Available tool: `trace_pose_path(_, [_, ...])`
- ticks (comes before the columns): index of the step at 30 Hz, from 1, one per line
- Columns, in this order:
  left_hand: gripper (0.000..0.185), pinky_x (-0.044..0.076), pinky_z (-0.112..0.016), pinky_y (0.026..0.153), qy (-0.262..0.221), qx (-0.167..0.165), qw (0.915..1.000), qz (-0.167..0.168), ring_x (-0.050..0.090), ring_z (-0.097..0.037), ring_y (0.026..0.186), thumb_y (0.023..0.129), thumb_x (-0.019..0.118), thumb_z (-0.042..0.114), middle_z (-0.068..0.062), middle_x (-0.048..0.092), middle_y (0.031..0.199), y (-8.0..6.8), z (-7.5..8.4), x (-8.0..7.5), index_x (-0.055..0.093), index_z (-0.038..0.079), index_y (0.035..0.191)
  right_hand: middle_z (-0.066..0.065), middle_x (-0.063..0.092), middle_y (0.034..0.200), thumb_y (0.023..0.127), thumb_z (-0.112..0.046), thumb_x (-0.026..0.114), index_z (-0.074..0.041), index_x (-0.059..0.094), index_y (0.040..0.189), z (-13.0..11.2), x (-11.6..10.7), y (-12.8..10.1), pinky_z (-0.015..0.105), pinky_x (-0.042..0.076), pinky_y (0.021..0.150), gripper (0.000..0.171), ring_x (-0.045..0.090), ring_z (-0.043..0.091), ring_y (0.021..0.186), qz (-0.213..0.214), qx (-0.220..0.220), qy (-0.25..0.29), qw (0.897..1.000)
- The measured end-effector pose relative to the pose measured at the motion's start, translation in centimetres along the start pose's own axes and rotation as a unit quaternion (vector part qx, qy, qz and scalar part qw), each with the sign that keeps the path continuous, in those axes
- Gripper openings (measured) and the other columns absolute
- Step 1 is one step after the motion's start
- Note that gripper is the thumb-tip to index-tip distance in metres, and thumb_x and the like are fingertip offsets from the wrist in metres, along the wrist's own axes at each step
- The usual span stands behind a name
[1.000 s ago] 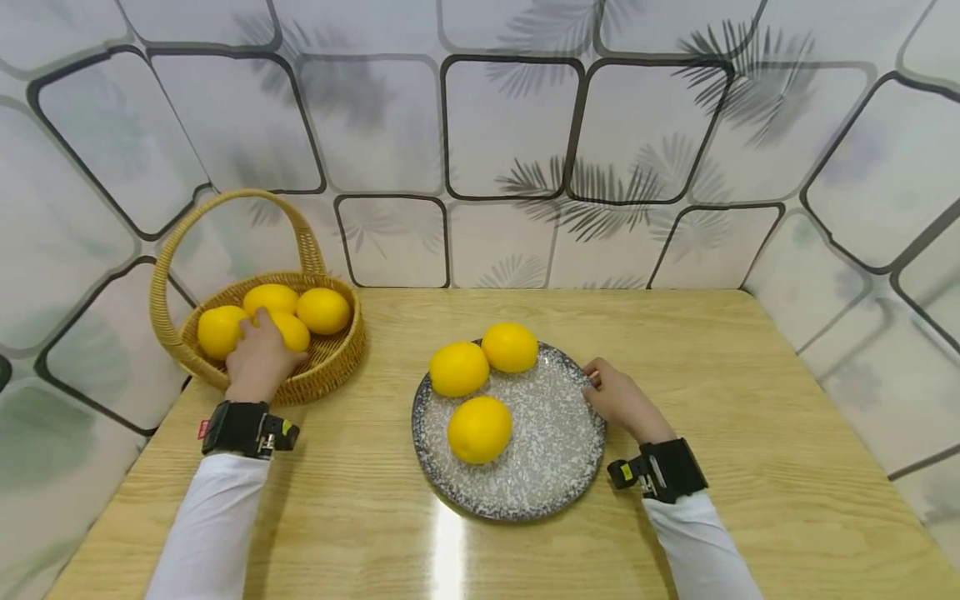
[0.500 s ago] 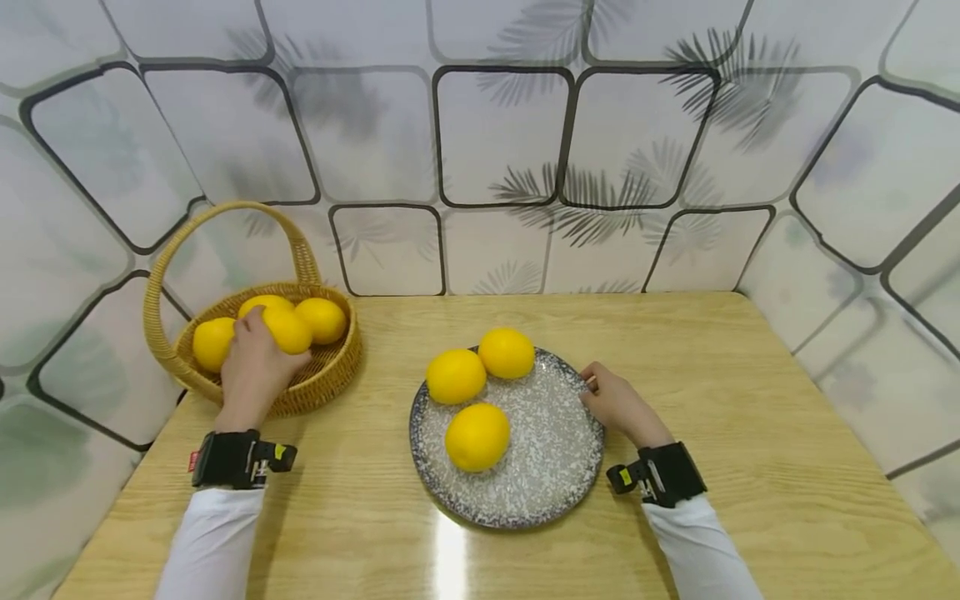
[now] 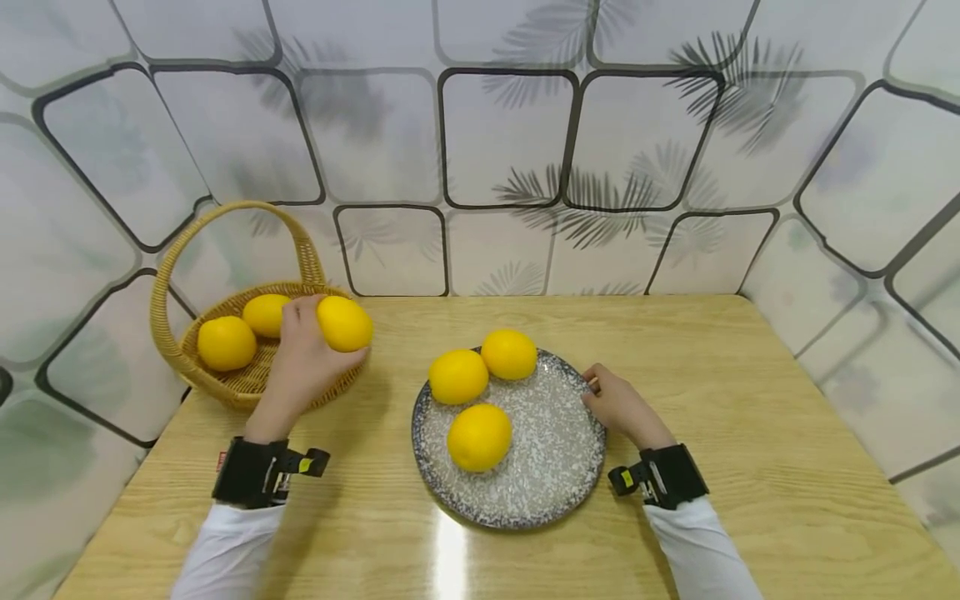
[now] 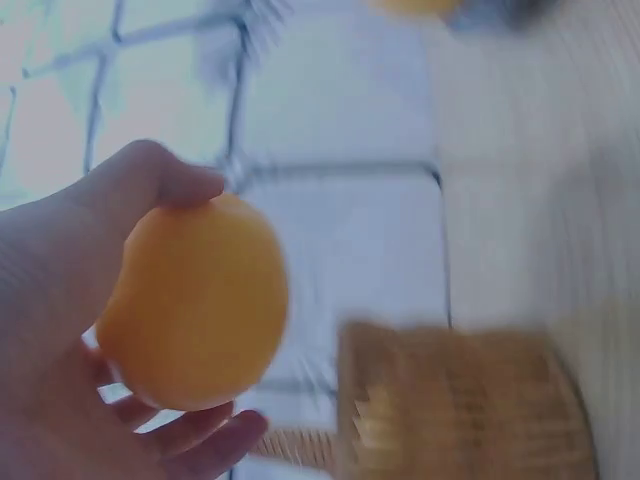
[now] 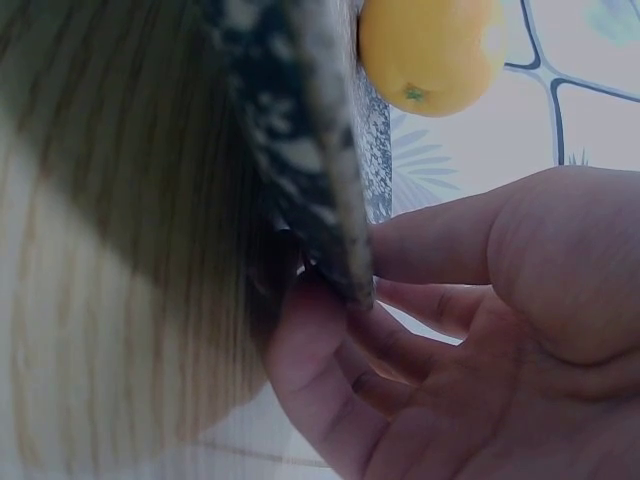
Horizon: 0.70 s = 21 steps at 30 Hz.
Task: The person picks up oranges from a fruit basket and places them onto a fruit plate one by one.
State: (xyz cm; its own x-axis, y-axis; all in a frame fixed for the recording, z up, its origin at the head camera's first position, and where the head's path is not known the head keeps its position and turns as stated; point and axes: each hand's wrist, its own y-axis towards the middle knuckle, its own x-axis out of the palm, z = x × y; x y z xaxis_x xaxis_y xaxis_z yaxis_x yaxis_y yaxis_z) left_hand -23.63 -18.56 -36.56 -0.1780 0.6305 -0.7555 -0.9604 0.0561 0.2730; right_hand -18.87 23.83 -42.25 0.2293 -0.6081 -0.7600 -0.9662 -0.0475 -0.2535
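My left hand (image 3: 303, 358) grips a yellow lemon (image 3: 344, 323) above the right rim of the wicker basket (image 3: 258, 371). In the left wrist view the thumb lies over this lemon's top and the fingers curl under it. Two more lemons, one at the left (image 3: 227, 343) and one behind it (image 3: 266, 315), lie in the basket; its right part is hidden by the hand. My right hand (image 3: 618, 404) pinches the right rim of a speckled grey plate (image 3: 551, 454), thumb above and fingers below. Three lemons, including the front one (image 3: 480, 437), sit on the plate's left half.
The basket's tall arched handle (image 3: 247, 205) rises at the left. Wooden tabletop (image 3: 390, 492) lies between basket and plate. A patterned wall covering (image 3: 502, 133) stands close behind and at both sides.
My left hand has taken hold of a lemon among those in the basket, lifted it and moved it right to above the rim. The right hand stays at the plate's edge.
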Motion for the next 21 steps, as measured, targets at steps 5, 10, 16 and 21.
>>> trace_pose_path(5, [0.094, 0.049, -0.059, 0.094, -0.014, 0.032, 0.9971, -0.068, 0.050, -0.042, 0.114, 0.078, 0.084, 0.031, -0.032, 0.034, 0.142, -0.5, 3.2, 1.6, 0.033, -0.003, 0.150, 0.027, 0.061, 0.123, 0.103, -0.010, 0.051, 0.004, 0.048, 0.135, 0.0, 0.0, 0.0, 0.041, 0.052, 0.079, 0.035, 0.062, 0.032, 0.101, 0.002, 0.003, 0.001, 1.000])
trace_pose_path(10, [0.094, 0.054, -0.053, 0.092, -0.038, 0.056, 0.9907, -0.118, 0.058, -0.038, 0.112, 0.080, 0.081, 0.034, -0.027, 0.039, 0.141, -1.4, 6.2, 3.4, 0.031, 0.004, 0.153, 0.028, 0.060, 0.124, 0.104, -0.010, 0.050, 0.004, 0.048, 0.136, 0.0, 0.1, 0.0, 0.040, 0.052, 0.078, 0.035, 0.061, 0.032, 0.100, -0.002, 0.004, 0.001, 1.000])
trace_pose_path(16, [0.094, 0.057, -0.047, 0.088, -0.042, 0.103, 0.9831, -0.145, 0.061, -0.034, 0.108, 0.078, 0.083, 0.036, -0.024, 0.046, 0.140, -2.0, 9.2, 6.1, 0.035, 0.008, 0.154, 0.028, 0.060, 0.124, 0.103, -0.010, 0.050, 0.004, 0.048, 0.135, 0.0, 0.0, -0.1, 0.041, 0.052, 0.079, 0.035, 0.062, 0.033, 0.102, -0.002, 0.005, 0.002, 1.000])
trace_pose_path(21, [0.094, 0.055, -0.046, 0.090, -0.007, 0.146, 0.9765, -0.159, 0.061, -0.033, 0.108, 0.075, 0.084, 0.036, -0.022, 0.051, 0.139, -2.4, 10.6, 8.5, 0.039, 0.009, 0.153, 0.028, 0.061, 0.123, 0.103, -0.010, 0.050, 0.004, 0.048, 0.135, 0.0, 0.0, 0.0, 0.041, 0.052, 0.078, 0.035, 0.062, 0.032, 0.100, -0.001, 0.001, 0.000, 1.000])
